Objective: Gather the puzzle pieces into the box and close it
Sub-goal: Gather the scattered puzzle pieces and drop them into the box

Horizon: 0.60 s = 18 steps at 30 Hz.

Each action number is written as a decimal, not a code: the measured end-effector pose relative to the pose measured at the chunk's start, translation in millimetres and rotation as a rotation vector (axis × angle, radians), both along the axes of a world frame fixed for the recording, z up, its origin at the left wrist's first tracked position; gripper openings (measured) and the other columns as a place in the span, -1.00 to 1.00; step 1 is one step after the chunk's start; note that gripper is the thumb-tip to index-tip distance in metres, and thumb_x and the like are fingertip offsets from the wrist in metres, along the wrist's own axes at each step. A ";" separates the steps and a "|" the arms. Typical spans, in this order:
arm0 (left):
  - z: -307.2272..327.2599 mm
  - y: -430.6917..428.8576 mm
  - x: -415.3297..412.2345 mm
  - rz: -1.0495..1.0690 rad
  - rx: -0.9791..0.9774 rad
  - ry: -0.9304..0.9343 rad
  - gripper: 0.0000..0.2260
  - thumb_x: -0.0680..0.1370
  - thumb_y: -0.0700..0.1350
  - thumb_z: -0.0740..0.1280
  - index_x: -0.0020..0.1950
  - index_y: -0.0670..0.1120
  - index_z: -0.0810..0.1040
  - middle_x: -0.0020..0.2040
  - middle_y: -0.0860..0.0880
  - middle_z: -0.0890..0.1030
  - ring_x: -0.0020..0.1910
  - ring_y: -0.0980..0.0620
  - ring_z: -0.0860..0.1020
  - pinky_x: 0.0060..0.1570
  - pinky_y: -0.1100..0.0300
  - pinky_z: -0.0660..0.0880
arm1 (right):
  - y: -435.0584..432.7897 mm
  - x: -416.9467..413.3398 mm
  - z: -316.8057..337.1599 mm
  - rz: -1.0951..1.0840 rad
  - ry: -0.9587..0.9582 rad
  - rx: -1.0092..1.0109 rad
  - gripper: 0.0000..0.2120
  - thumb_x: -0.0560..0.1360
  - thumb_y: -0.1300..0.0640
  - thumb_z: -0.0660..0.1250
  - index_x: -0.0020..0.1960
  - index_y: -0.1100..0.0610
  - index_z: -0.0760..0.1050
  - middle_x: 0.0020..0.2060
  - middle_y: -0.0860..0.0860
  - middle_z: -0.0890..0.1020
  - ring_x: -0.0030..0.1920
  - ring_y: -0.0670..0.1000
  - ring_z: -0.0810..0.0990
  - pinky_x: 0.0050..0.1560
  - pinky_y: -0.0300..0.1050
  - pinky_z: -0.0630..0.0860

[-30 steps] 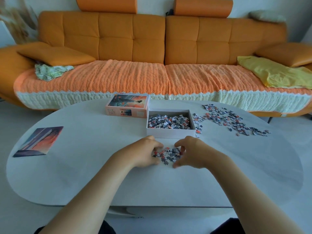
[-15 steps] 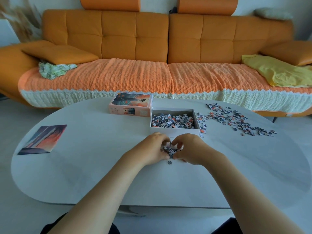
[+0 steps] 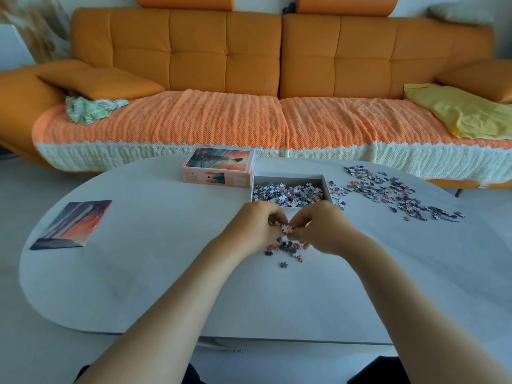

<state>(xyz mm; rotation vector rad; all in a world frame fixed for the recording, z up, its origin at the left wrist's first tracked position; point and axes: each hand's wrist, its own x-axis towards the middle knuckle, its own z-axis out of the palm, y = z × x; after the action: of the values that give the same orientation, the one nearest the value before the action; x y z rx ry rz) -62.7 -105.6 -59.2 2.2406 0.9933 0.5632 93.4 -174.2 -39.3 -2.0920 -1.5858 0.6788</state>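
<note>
Since half a second ago both hands have risen off the surface [image 3: 166,273], and a spill of pieces now lies beneath them where only one stray showed. Nearest of all sits that lone piece [image 3: 283,264], apart from the rest; just beyond it lies the small heap of dropped pieces [image 3: 288,248], partly under the fingers. Above the heap the left hand [image 3: 255,225] and the right hand [image 3: 324,228] meet fingertip to fingertip, both curled and pinching one clump of pieces [image 3: 286,228] between them. The step in hand looks like carrying this scoop to the box [image 3: 326,185], which stands open just beyond the knuckles and already holds a good layer of pieces. The next move calls for a short, level lift over the near wall with the pinch kept tight, then a return for the heap and the stray. Much is left to do: a long scatter of pieces [image 3: 393,194] runs from beside the box out to the right, and the lid [image 3: 219,169] rests picture-side up against the box's far left corner, not yet on. Far off to the left lies a flat printed picture [image 3: 73,224]. Beyond the pale oval surface stretches an orange sofa [image 3: 249,51] under a knitted throw [image 3: 194,120], with a green patterned cloth [image 3: 91,108] at its left end and a yellow cloth [image 3: 457,115] at its right.
</note>
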 end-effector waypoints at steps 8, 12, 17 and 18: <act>21.7 30.6 39.0 0.049 0.069 -0.175 -0.91 0.48 -0.16 0.45 -0.08 0.02 0.64 -0.15 0.09 0.64 -0.19 0.22 0.57 -0.25 0.39 0.43 | 22.1 26.5 15.7 -0.126 -0.022 0.335 -0.94 0.40 0.17 0.51 -0.16 0.05 0.65 -0.33 -0.07 0.63 -0.41 -0.03 0.61 -0.42 -0.33 0.49; 14.0 39.9 56.9 0.042 0.124 -0.101 -0.85 0.51 -0.17 0.41 0.06 -0.02 0.66 -0.07 0.04 0.64 -0.16 0.13 0.54 -0.17 0.26 0.45 | 34.8 39.9 8.3 -0.145 -0.163 0.400 -0.86 0.45 0.19 0.46 0.00 0.07 0.69 -0.27 -0.18 0.54 -0.21 -0.06 0.52 -0.28 -0.36 0.34; 2.4 44.1 55.3 -0.015 0.236 0.040 -0.77 0.56 -0.13 0.37 0.21 -0.02 0.62 0.09 -0.04 0.60 0.05 -0.01 0.55 -0.03 0.17 0.41 | 39.3 50.4 -2.0 -0.163 -0.198 0.331 -0.80 0.49 0.17 0.41 0.11 0.05 0.66 -0.05 -0.03 0.66 -0.15 -0.09 0.50 -0.08 -0.28 0.39; 1.4 45.0 52.8 -0.009 0.263 0.049 -0.78 0.57 -0.11 0.36 0.21 -0.01 0.63 0.08 -0.04 0.59 0.05 -0.03 0.54 -0.02 0.14 0.44 | 38.2 50.1 -1.3 -0.153 -0.213 0.347 -0.83 0.50 0.17 0.40 0.07 0.06 0.68 -0.11 -0.05 0.65 -0.17 -0.08 0.50 -0.09 -0.27 0.40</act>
<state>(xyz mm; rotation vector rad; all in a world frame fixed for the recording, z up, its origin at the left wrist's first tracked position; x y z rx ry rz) -9.9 -60.6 -57.7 2.4988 0.9804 0.6714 143.5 -136.0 -40.6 -2.0435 -1.5032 0.1186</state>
